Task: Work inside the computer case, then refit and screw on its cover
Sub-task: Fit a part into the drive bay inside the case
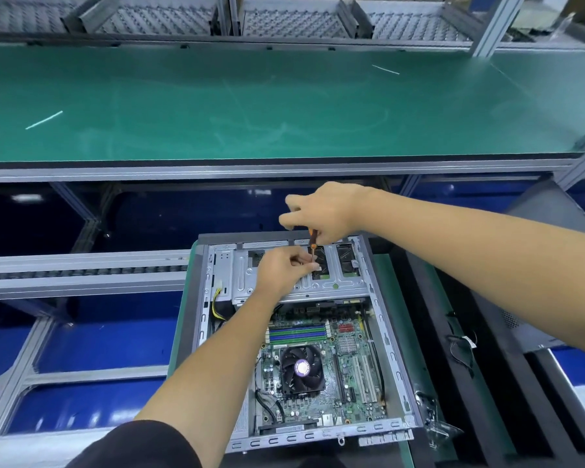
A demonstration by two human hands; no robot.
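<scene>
Lying open on the bench, computer case [390,336] is showing its motherboard [321,359]; over the drive cage [294,275], right hand [321,211] is grasping a screwdriver [312,246] while left hand [281,271] is pinching near its tip

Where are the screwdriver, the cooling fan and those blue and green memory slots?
screwdriver [313,246], head view, on its dark handle.
cooling fan [302,368], head view, on its hub.
memory slots [298,333], head view, on the middle strips.
</scene>
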